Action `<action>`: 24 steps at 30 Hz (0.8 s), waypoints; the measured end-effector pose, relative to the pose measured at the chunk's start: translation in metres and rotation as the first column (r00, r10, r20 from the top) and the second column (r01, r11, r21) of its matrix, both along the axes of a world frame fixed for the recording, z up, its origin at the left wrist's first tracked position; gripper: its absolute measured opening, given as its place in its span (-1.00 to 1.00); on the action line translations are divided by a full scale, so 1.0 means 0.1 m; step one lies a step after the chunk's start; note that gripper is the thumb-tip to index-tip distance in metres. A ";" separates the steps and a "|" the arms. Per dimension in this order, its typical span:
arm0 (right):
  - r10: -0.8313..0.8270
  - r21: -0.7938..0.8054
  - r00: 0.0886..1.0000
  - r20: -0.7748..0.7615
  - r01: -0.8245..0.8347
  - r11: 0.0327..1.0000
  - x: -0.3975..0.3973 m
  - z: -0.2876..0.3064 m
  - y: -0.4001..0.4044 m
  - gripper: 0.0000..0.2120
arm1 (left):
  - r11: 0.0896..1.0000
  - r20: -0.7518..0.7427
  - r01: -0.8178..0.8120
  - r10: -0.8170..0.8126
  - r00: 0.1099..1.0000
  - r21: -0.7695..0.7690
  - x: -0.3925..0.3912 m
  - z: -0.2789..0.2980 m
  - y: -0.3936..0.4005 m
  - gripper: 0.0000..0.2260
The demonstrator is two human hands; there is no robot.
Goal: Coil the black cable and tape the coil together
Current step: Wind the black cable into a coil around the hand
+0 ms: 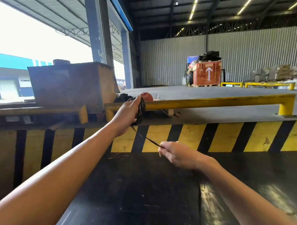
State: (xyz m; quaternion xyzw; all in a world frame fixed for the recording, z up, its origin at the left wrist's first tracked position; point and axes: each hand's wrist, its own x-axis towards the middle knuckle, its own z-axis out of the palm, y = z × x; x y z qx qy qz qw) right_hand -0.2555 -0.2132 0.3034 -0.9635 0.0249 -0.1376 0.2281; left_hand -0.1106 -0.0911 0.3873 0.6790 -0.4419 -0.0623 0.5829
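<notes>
Your left hand (pixel 126 113) is closed around one black cable coil (pixel 140 112), raised in front of the yellow guard rail (pixel 214 101). If this grip relaxes, the loops may spring apart. One dark strand (pixel 147 138), cable tail or tape, you cannot tell which, runs taut to your right hand (pixel 178 156), pinched at the fingertips. Excess pull may distort the coil or free the strand. Count: one coil, one strand, two hands.

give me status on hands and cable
Left hand shut on coil, raised by yellow rail. Right hand pinching loose strand, pulled taut. No tape roll seen. Nothing in the way.
</notes>
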 end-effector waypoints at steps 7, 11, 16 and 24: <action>-0.140 0.010 0.949 0.281 0.143 0.990 -0.05 0.31 -0.36 -0.80 | 0.685 0.085 0.044 -0.154 0.984 0.728 0.01 -0.32 0.24 -0.60; -0.246 0.151 0.892 0.379 0.202 0.968 0.13 0.22 -0.41 -0.71 | 0.615 -0.532 0.665 -0.425 0.733 0.424 -0.07 -0.29 0.22 -0.59; -0.152 0.371 0.969 0.193 0.071 0.926 0.29 -0.22 0.01 -0.63 | 0.668 -0.518 0.669 -0.718 0.466 -0.324 -0.32 0.14 0.09 -0.56; 0.063 0.083 0.998 0.020 -0.064 0.994 -0.03 0.06 0.31 -0.68 | 0.926 0.471 -0.252 0.097 0.877 0.279 -0.04 0.07 0.16 -0.59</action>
